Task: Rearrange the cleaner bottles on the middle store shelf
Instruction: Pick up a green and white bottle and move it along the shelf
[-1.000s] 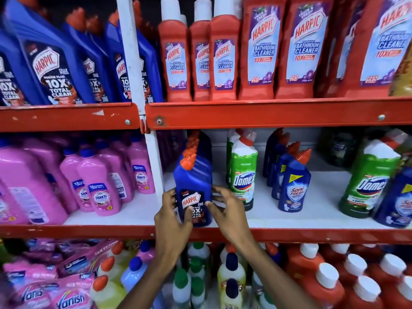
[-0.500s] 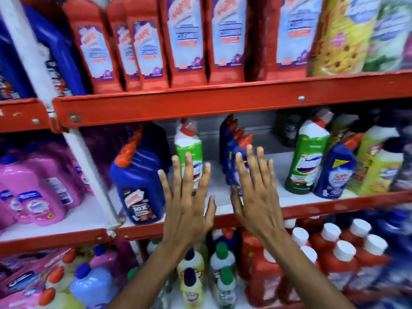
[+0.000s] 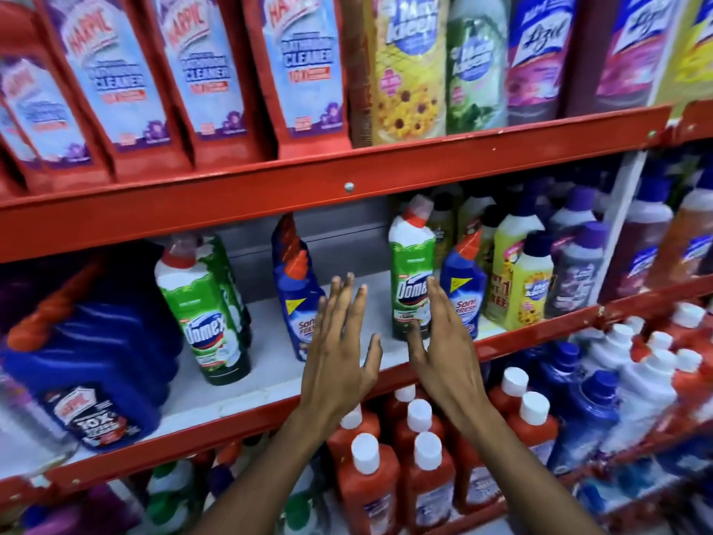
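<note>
On the middle shelf (image 3: 270,384) stand a big blue Harpic bottle (image 3: 88,364) at the left, a green Domex bottle (image 3: 204,314), a blue Sani Fresh bottle (image 3: 297,299), a second green Domex bottle (image 3: 411,272) and another blue Sani Fresh bottle (image 3: 465,287). My left hand (image 3: 339,349) is raised flat with fingers spread, in front of the gap between the first Sani Fresh bottle and the second Domex bottle. My right hand (image 3: 443,349) is open beside it, its fingertips overlapping the second Domex bottle's label. Neither hand holds anything.
Yellow and grey cleaner bottles (image 3: 532,283) crowd the shelf's right end. Red Harpic bathroom cleaner bottles (image 3: 216,71) fill the top shelf. Red white-capped bottles (image 3: 420,469) and blue bottles (image 3: 590,415) stand on the shelf below. Red shelf rails (image 3: 347,187) run across.
Both hands let go of the blue Harpic bottle at the left and moved right along the shelf, opening flat. The view swung right, and the second Domex bottle now sits at my right fingertips.
</note>
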Demonstrator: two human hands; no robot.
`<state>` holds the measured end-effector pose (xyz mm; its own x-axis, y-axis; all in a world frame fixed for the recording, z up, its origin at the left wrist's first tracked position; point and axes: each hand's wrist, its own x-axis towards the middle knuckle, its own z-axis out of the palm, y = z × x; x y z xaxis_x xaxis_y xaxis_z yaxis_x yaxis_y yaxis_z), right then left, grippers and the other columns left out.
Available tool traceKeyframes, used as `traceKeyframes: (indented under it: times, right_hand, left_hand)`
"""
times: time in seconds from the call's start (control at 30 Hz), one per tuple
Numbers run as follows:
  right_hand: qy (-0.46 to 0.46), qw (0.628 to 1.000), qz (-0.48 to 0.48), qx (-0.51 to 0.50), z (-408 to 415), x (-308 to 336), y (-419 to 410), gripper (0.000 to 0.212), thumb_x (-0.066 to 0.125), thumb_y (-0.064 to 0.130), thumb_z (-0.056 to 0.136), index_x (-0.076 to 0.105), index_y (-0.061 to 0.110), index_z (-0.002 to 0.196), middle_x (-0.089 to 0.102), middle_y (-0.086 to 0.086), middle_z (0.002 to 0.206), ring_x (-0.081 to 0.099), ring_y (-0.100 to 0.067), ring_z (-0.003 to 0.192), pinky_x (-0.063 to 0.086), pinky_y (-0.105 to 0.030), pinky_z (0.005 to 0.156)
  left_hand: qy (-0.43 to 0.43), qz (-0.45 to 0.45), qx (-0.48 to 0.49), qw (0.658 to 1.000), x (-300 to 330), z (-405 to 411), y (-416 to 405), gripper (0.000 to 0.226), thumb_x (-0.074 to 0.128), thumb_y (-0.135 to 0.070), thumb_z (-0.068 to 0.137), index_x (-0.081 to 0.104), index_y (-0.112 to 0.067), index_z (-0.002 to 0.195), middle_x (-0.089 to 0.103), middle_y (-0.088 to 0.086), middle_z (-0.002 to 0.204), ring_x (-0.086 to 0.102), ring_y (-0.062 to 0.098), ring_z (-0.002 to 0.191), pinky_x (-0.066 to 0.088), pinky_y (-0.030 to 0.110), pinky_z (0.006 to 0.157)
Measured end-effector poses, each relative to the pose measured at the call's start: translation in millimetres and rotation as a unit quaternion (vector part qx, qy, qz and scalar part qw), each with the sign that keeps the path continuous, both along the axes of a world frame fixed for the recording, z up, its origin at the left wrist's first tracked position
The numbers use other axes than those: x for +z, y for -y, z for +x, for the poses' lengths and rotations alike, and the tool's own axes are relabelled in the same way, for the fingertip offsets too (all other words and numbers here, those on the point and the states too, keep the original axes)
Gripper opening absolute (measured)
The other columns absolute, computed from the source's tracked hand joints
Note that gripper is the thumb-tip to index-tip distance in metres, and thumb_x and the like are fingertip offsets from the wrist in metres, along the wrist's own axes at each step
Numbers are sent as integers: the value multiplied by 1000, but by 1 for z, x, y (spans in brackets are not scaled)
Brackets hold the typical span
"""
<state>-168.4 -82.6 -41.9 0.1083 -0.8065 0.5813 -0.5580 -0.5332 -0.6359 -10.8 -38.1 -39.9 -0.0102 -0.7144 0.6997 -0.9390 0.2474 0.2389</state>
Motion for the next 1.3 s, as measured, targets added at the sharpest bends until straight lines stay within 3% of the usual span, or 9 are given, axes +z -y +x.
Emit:
traceKeyframes:
  times: [0.1,0.23,0.4,0.63,0.77,0.93,1.07,1.2,1.3]
  right_hand:
    - [38,999,18,23,-11,-1,11,59,50,11,94,35,14,150,44,-3,156,49,-22,137,43,-41,112]
    - [83,995,33,33,-18,1,17,54,51,4,91,46,16,144,61,-3,141,61,-19,121,47,-30,105]
    - [97,994,29,50,-19,-2,24,55,50,-3,88,51,15,140,69,-5,128,67,-20,110,50,-26,97]
    - [127,989,44,58,-20,-1,28,48,53,0,92,54,12,138,71,-3,124,67,-14,113,51,-22,100]
    - [137,983,60,106,-16,3,21,50,65,8,91,53,16,139,66,1,123,65,-7,108,46,-3,91]
    - [158,962,89,203,15,15,-9,44,68,8,90,61,17,132,70,8,123,65,6,108,51,-9,88]
    - [162,953,96,238,64,17,-38,41,69,8,88,65,25,125,72,14,116,67,7,104,55,-14,86]
    - [154,947,99,263,118,12,-62,42,70,5,88,65,20,127,73,11,114,67,12,97,52,-7,84]
    - [139,945,97,280,150,8,-76,42,68,5,88,63,22,127,72,13,113,66,11,99,51,-8,84]
  left_hand:
    - [-133,45,-17,990,0,-16,30,68,59,-23,96,29,-14,156,32,5,166,25,19,155,14,18,125]
    - [-276,114,-57,953,3,-26,67,65,69,-14,89,41,-14,147,54,7,150,53,25,137,45,44,115]
    - [-372,166,-89,909,-1,-30,93,64,76,2,82,47,-18,135,65,1,125,64,23,117,52,38,104]
    - [-393,121,-74,908,-4,-35,82,61,77,3,79,48,-15,130,72,11,122,70,25,109,57,34,93]
    - [-409,88,-85,904,-2,-22,46,59,74,5,82,48,-22,128,71,3,124,68,13,116,55,15,89]
    - [-422,40,-107,900,6,14,-10,60,73,-5,81,47,-26,130,69,0,128,67,13,120,56,29,100]
    - [-422,19,-61,904,8,57,-54,74,71,6,86,40,-48,127,66,-3,133,66,9,120,56,23,98]
    - [-410,0,-23,912,1,104,-87,67,66,10,88,39,-26,136,64,6,137,65,18,125,54,38,106]
    - [-400,-17,4,916,-4,130,-103,62,65,6,89,40,-23,138,65,3,133,65,20,123,54,47,105]
